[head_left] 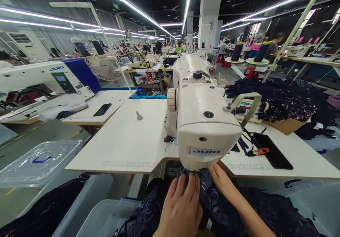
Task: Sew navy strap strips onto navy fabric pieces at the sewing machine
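Observation:
A white JUKI sewing machine [205, 123] stands in front of me. Dark navy patterned fabric [212, 198], lace-like in look, runs up beneath its head and hangs down toward my lap. My left hand [183, 203] is closed on the fabric just below the head, fingers pointing away from me and thumb partly hidden. On the other side, my right hand [224, 180] grips the fabric close under the head's right edge, its fingertips partly covered. The needle and presser foot are hidden behind the machine head.
On the white table [119, 137] lie a small metal plate [139, 116], a black phone [273, 152] and orange thread snips [260, 152]. A pile of navy pieces [281, 99] fills a carton at right. Plastic bins [106, 215] stand below, and another JUKI machine [47, 77] at left.

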Action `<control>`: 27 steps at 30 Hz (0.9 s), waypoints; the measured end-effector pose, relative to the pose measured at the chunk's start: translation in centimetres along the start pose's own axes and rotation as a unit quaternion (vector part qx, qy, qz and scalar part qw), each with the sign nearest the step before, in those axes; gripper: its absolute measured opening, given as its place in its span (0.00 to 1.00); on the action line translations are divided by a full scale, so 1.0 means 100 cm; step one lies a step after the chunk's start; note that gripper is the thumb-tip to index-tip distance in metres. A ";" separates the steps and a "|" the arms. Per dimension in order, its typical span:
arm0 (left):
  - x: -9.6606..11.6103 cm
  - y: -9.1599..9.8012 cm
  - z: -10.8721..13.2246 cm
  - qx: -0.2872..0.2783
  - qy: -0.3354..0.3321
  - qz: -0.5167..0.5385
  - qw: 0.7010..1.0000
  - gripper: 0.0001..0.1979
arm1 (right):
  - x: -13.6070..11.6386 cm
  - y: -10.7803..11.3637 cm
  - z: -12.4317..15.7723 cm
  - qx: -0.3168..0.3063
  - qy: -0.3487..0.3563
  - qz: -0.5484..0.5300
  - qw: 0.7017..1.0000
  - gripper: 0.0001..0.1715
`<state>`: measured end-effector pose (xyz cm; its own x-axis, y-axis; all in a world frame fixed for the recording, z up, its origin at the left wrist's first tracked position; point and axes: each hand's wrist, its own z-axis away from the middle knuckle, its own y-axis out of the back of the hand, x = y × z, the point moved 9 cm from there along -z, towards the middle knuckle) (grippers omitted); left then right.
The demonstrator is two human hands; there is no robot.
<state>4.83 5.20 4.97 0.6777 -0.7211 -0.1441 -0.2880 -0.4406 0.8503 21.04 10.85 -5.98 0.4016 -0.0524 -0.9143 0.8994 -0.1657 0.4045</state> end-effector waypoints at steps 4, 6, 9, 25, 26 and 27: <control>0.002 0.004 -0.002 -0.010 -0.019 0.006 1.000 0.23 | 0.013 -0.005 0.013 -0.053 -0.026 -0.024 0.998 0.29; 0.002 0.004 -0.002 -0.007 -0.022 0.010 1.000 0.25 | 0.018 -0.004 0.018 -0.060 -0.039 -0.042 0.997 0.30; 0.002 0.005 -0.001 -0.003 -0.032 0.008 0.999 0.28 | 0.024 0.010 0.020 -0.032 -0.056 -0.075 0.995 0.29; 0.023 -0.049 0.023 -0.313 0.228 0.755 0.530 0.31 | -0.087 0.058 0.055 -0.159 0.133 0.005 0.978 0.18; 0.011 -0.049 0.024 -0.271 0.272 0.763 0.521 0.31 | -0.055 0.085 0.030 -0.061 0.044 0.056 0.996 0.21; 0.000 -0.048 0.026 -0.229 0.307 0.764 0.519 0.31 | -0.024 0.116 0.011 0.044 -0.043 0.122 0.991 0.21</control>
<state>4.51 5.93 -0.46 0.0238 0.3267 0.9448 -0.7108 0.6701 -0.2138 30.32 7.95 0.92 0.5857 -0.1839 -0.7894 0.7576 -0.2219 0.6138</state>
